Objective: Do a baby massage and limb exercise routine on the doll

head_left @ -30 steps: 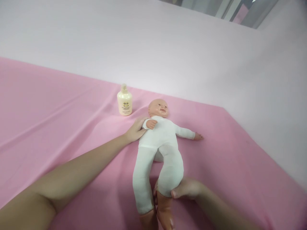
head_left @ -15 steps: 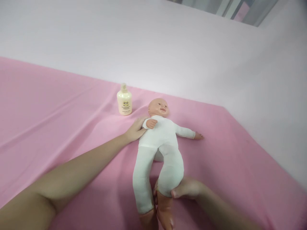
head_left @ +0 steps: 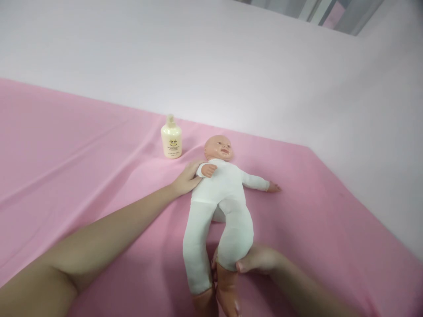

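A baby doll (head_left: 220, 185) with a white cloth body lies face up, its head away from me and its feet at the bottom edge of the view. My left hand (head_left: 188, 178) is closed around the doll's arm on the left side, beside its chest; the fingertips are hidden behind that arm. Wrapped round the lower part of the doll's leg on the right, just above the foot, is my right hand (head_left: 259, 259), with its thumb on top and fingers passing underneath. The doll's other arm stretches out to the right.
A cream lotion bottle (head_left: 172, 141) with a dark printed label stands upright left of the doll's head. Pink cloth (head_left: 109, 158) with a few creases covers the surface. Beyond it lies a white surface (head_left: 198, 57), with a grey striped area at the top right.
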{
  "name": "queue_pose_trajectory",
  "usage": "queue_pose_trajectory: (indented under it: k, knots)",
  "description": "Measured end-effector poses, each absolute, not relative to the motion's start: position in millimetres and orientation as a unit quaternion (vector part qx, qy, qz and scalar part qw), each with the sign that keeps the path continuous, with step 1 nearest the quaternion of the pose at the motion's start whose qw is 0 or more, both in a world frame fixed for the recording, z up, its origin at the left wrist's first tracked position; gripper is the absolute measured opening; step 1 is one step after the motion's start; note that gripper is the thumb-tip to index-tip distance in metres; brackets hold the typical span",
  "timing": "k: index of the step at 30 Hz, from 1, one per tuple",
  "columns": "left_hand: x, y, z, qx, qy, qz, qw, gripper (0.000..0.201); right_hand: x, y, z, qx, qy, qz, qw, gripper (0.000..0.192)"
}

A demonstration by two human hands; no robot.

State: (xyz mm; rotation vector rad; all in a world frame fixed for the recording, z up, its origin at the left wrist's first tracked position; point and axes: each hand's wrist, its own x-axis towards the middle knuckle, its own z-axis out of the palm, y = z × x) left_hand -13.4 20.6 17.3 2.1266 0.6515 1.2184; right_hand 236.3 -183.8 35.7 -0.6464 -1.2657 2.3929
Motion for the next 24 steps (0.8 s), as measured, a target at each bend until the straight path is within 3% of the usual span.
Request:
queue_pose_trajectory:
  k: [24]
  knots:
    - [-13.8, 21.7, 14.7, 0.8, 0.261, 0.456, 0.29, 0.04, 235.1, -183.2, 36.6, -0.22, -0.442, 0.851, 0.181, 0.052]
